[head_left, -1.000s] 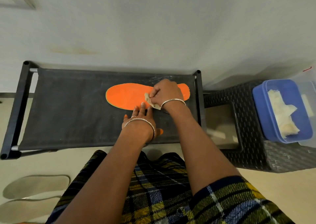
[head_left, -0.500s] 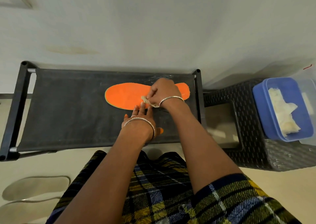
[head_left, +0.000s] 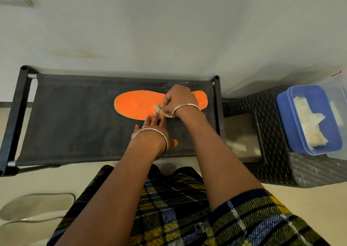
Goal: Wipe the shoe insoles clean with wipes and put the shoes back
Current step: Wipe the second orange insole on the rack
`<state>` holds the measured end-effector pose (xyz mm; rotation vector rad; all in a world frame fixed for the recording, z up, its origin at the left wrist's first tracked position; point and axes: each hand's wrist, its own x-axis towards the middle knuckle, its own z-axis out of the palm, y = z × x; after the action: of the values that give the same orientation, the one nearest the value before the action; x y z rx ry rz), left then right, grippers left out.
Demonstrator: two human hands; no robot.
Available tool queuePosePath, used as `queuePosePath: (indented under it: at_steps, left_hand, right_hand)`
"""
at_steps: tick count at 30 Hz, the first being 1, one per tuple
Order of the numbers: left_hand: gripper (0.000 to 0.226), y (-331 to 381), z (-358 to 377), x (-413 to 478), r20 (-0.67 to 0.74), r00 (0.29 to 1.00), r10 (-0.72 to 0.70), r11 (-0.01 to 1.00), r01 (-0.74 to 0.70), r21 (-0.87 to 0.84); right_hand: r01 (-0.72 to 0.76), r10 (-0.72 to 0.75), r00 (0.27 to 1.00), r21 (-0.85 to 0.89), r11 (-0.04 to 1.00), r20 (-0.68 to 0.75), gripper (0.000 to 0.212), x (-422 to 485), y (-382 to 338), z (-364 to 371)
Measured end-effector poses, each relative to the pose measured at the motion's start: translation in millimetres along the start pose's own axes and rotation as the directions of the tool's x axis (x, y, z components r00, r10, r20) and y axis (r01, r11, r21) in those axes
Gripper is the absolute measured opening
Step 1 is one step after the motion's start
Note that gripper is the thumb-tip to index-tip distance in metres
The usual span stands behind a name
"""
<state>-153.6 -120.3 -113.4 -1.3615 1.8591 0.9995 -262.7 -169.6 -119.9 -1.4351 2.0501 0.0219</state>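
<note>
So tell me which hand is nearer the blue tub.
Right. The right hand, gripping a wipe on the orange insole, lies left of the blue tub; the left hand presses the insole's near edge further left.

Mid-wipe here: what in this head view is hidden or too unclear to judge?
1. Orange flat insole: head view, stretch near its right end hidden under the right hand.
2. Crumpled pale wipe: mostly buried inside that hand.
3. Small orange piece: covered by the left hand and wrist; identity unclear.
4. Clear plastic tub: head view, cut off by the right edge.
</note>
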Motion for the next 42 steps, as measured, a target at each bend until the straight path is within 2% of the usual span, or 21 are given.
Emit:
queuePosePath:
  at_steps: [2, 4, 6, 9, 12, 14, 16, 18, 20, 22, 24, 27, 29, 31, 34, 36, 38, 42]
  left_hand:
    - [0.093, 0, -1, -3, 0.002, 1.000, 0.008, 1.000, -0.008, -0.002]
    - [0.092, -1, -2, -5, -0.003, 1.000, 0.015, 1.000, -0.015, 0.004]
    - [0.092, -1, -4, -7, -0.003, 1.000, 0.022, 1.000, -0.022, 0.006]
    - [0.093, 0, -4, -6, -0.001, 1.000, 0.017, 1.000, -0.017, 0.010]
    - [0.095, 1, -4, -2, 0.013, 1.000, 0.005, 1.000, -0.006, 0.012]
    - [0.095, 1, -4, -2, 0.018, 1.000, -0.001, 1.000, 0.000, 0.026]
    - [0.093, 1, -5, -4, 0.019, 1.000, 0.005, 0.999, -0.006, 0.033]
    - [0.091, 0, -6, -7, 0.017, 1.000, 0.016, 0.999, -0.016, 0.032]
    - [0.091, 0, -6, -8, 0.017, 1.000, 0.020, 0.999, -0.021, 0.031]
    - [0.091, 0, -6, -8, 0.017, 1.000, 0.019, 0.999, -0.019, 0.035]
    - [0.091, 0, -7, -8, 0.015, 1.000, 0.021, 0.999, -0.022, 0.044]
    - [0.092, 1, -8, -7, 0.012, 1.000, 0.021, 0.999, -0.021, 0.036]
    - [0.093, 2, -8, -7, 0.015, 1.000, 0.013, 1.000, -0.014, 0.026]
    - [0.092, 2, -8, -7, 0.018, 1.000, 0.017, 0.999, -0.017, 0.028]
    - [0.089, -1, -10, -10, 0.024, 0.999, 0.030, 0.999, -0.031, 0.035]
    - [0.088, -1, -11, -11, 0.026, 0.999, 0.033, 0.999, -0.034, 0.040]
    - [0.088, -1, -11, -11, 0.025, 0.999, 0.027, 0.999, -0.028, 0.042]
    - [0.090, 1, -7, -7, 0.015, 1.000, 0.009, 1.000, -0.009, 0.023]
  right_hand:
    - [-0.101, 0.101, 0.995, -0.012, 0.995, -0.029, 0.026, 0, 13, -10]
    - [-0.256, 0.253, 0.961, -0.011, 0.967, -0.112, 0.040, 1, 33, -21]
    - [-0.335, 0.331, 0.930, 0.000, 0.942, -0.161, 0.048, -1, 44, -28]
    - [-0.254, 0.254, 0.956, 0.019, 0.967, -0.145, 0.043, 2, 36, -23]
    - [-0.069, 0.067, 0.997, 0.073, 0.995, 0.022, 0.012, -2, 13, -11]
    - [-0.014, 0.012, 0.999, 0.056, 0.998, 0.037, 0.006, -2, 7, -6]
    - [-0.068, 0.068, 0.998, 0.056, 0.996, 0.002, 0.011, 4, 14, -5]
    - [-0.179, 0.181, 0.983, 0.044, 0.983, -0.044, 0.037, 4, 26, -11]
    - [-0.279, 0.283, 0.952, 0.053, 0.959, -0.119, 0.048, 5, 40, -19]
    - [-0.298, 0.306, 0.938, 0.072, 0.952, -0.165, 0.043, 3, 45, -22]
    - [-0.233, 0.244, 0.958, 0.092, 0.968, -0.150, 0.032, 1, 40, -19]
    - [-0.076, 0.074, 0.997, 0.224, 0.972, 0.014, 0.005, -6, 22, -10]
    - [-0.024, 0.009, 0.998, 0.247, 0.969, 0.061, 0.007, -8, 14, -7]
    - [-0.068, 0.065, 0.998, 0.203, 0.977, 0.020, 0.005, -4, 17, -7]
    - [-0.246, 0.268, 0.959, 0.196, 0.949, -0.094, 0.035, 3, 31, -13]
    - [-0.277, 0.309, 0.935, 0.185, 0.943, -0.172, 0.034, 4, 37, -15]
    - [-0.206, 0.241, 0.955, 0.199, 0.958, -0.175, 0.023, 5, 36, -12]
    - [0.009, 0.005, 0.999, 0.263, 0.965, -0.054, 0.010, -2, 16, 0]
